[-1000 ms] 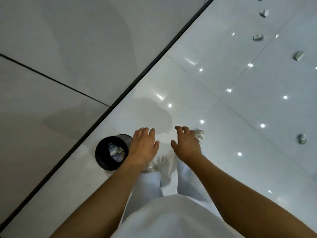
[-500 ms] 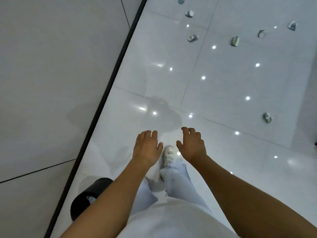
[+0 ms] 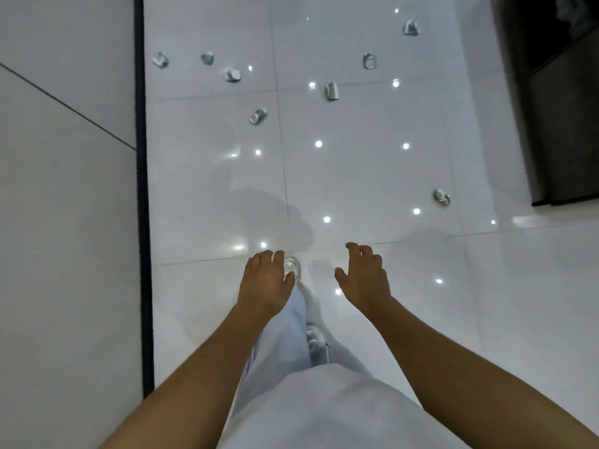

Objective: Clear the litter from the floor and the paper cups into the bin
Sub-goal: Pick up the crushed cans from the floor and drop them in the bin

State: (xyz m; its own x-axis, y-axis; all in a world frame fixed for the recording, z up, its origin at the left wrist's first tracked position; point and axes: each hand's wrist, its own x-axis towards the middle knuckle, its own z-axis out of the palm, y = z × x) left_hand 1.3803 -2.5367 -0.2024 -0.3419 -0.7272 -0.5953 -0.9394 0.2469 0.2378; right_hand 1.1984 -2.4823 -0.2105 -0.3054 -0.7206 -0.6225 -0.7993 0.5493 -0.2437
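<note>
Here both the left hand (image 3: 264, 280) and the right hand (image 3: 364, 275) hover with fingers loosely spread, holding nothing.

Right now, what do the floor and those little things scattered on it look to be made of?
The floor looks like polished ceramic or stone tile: white, glossy, with thin grout lines and mirrored ceiling lights. The scattered cups, like this crushed cup, seem to be paper, judging by their dented, creased sides; the print is too small to read.

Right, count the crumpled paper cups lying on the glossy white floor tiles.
8: three in a row top left by the wall, one below them, two centre, one top right, one far right. More may lie outside the view.
</note>
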